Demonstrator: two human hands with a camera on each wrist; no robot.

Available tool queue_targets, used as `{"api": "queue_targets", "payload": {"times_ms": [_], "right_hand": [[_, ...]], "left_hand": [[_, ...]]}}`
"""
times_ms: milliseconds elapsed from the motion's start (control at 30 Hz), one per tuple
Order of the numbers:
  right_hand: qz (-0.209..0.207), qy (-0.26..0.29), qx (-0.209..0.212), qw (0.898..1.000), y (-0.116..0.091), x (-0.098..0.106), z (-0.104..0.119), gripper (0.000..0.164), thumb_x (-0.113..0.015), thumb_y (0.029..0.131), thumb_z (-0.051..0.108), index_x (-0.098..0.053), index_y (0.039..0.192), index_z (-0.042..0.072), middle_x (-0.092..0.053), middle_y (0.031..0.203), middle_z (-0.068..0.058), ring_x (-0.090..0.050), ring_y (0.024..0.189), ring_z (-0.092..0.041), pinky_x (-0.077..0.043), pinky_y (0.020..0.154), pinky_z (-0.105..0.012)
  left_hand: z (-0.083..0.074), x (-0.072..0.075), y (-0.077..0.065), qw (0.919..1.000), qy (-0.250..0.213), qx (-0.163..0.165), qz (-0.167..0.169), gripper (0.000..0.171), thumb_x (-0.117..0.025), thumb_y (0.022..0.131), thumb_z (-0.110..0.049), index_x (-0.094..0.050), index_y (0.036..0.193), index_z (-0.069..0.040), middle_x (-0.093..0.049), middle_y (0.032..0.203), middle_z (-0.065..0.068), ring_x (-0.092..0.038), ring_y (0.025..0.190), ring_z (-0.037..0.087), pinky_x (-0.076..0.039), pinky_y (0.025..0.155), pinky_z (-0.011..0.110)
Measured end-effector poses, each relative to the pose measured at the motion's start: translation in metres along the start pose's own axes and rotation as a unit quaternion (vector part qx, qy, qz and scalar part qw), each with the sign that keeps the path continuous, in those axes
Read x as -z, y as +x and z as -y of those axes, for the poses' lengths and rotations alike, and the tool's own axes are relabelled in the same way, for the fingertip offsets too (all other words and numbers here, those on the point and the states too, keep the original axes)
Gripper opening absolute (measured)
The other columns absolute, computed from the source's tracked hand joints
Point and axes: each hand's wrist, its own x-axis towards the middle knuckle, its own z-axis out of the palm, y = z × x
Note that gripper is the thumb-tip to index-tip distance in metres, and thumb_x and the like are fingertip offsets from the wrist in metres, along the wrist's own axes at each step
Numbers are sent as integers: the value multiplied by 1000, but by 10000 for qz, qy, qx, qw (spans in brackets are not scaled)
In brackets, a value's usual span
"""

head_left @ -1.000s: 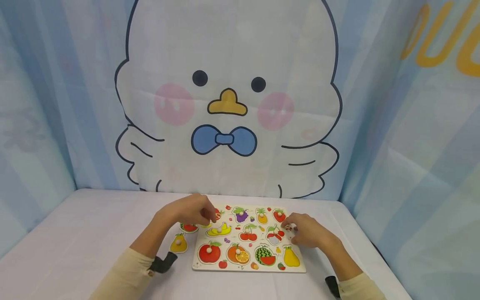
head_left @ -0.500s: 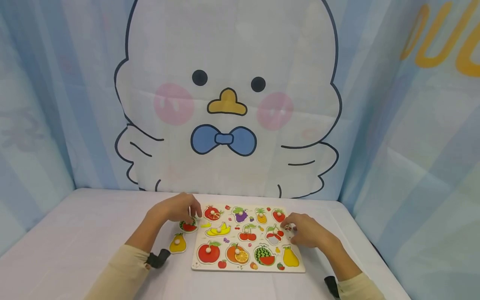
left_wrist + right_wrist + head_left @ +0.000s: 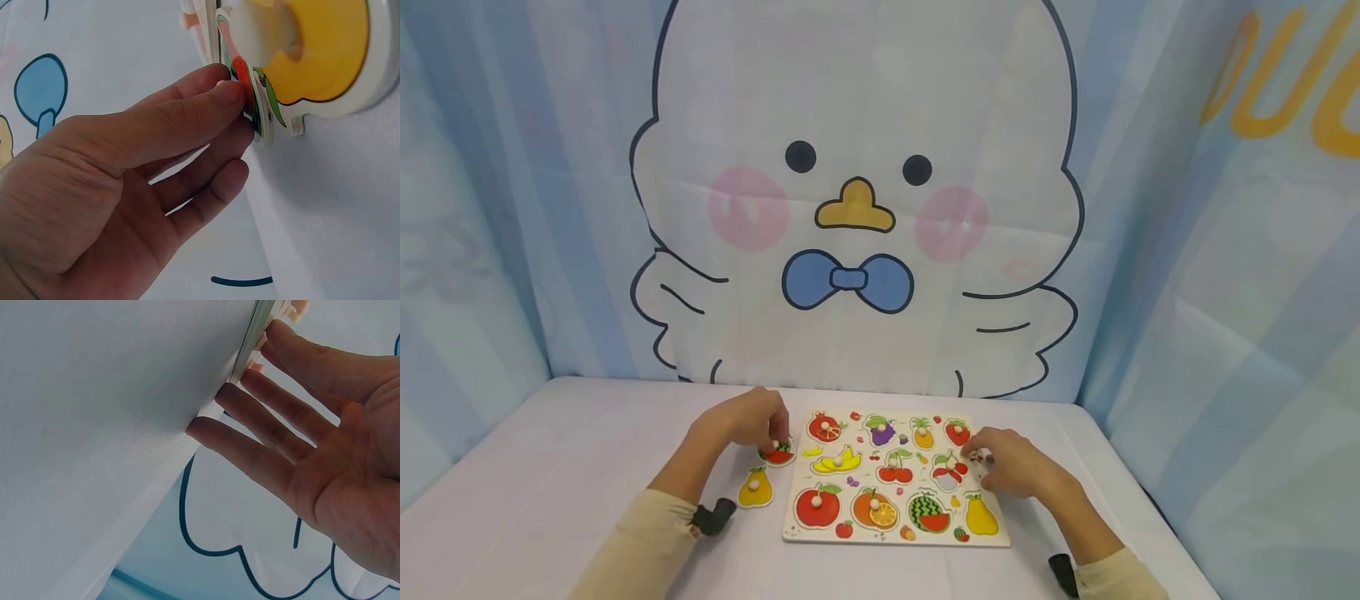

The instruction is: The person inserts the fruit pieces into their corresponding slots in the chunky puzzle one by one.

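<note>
My left hand is at the watermelon puzzle piece, which lies on the table left of the puzzle board. In the left wrist view, thumb and forefinger pinch the small knob of the watermelon piece. Just in front of it lies the yellow pear puzzle piece, its pale knob facing up. My right hand rests at the board's right edge, fingers extended and spread. The right wrist view shows its fingertips by the board's edge and the tablecloth.
The board carries several knobbed fruit pieces, among them a red apple and bananas. Its watermelon picture and pear picture bear no knobs. Behind the white table hangs a cloth with a cartoon bird.
My left hand has moved left from the board's top-left corner, by the pomegranate piece, to the watermelon piece and taken hold of its knob. My right hand has stayed put.
</note>
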Motion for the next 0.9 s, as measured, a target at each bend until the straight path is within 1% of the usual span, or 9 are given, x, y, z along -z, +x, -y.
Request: {"api": "queue_targets", "payload": {"times_ms": [167, 433, 633, 900], "right_hand": [[-17, -11, 21, 10000, 0, 1, 1, 39, -82, 72, 8, -70, 107, 23, -63, 117, 0, -53, 104, -23, -44, 96, -51], [-10, 19, 16, 10000, -1, 1, 1, 38, -81, 74, 7, -70, 107, 22, -63, 117, 0, -54, 106, -24, -46, 95, -51], [18, 23, 63, 10000, -1, 1, 1, 39, -82, 72, 8, -69, 107, 21, -63, 116, 0, -54, 102, -23, -47, 93, -49], [16, 63, 76, 9999, 0, 0, 1, 41, -82, 71, 6, -69, 107, 21, -62, 117, 0, -56, 99, -20, -49, 92, -46]], "left_hand": [[1, 0, -1, 10000, -11, 0, -36, 17, -80, 75, -4, -71, 76, -19, -61, 79, -2, -56, 73, 17, -52, 71, 31], [6, 1, 2, 9998, -210, -25, -17, 17, -80, 74, -3, -72, 77, -19, -64, 79, -3, -58, 73, 17, -54, 72, 30], [8, 3, 2, 9993, -324, -40, -169, 18, -78, 76, -3, -72, 80, -20, -64, 82, -4, -58, 75, 16, -54, 74, 30], [3, 8, 0, 9978, -417, -336, -387, 18, -77, 78, -2, -73, 83, -18, -65, 82, -5, -58, 74, 15, -55, 74, 28]]}}
